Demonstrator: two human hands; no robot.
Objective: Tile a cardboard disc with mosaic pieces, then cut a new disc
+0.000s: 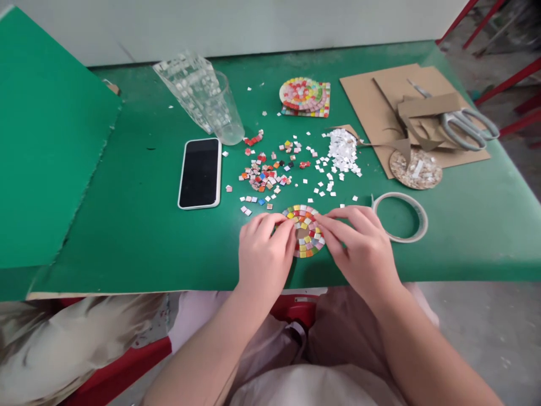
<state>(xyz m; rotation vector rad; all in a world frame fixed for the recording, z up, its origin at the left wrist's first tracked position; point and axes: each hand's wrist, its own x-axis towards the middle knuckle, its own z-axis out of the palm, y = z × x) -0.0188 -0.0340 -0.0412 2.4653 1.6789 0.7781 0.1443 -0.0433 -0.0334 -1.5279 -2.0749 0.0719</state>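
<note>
A round mosaic coaster point(305, 248) lies at the table's front edge, ringed with colourful tiles around a bare brown centre. My left hand point(265, 248) is closed at its left rim, thumb and forefinger together on the tiles. From the right, my right hand point(359, 245) grips the opposite rim with its fingertips; whether a single tile is between them is hidden. Just beyond the coaster lie loose coloured tiles point(264, 176), some red, blue and orange. White backing squares point(343, 149) are heaped farther to the right.
A phone point(199, 173) and a clear cup point(230, 115) with a tile-filled bag point(190, 90) are at left. Mosaic pieces point(302, 93) sit at the back. On the right are tape point(424, 220), scissors point(465, 128), cardboard point(359, 93) and a speckled disc point(416, 169). A green panel point(46, 146) stands far left.
</note>
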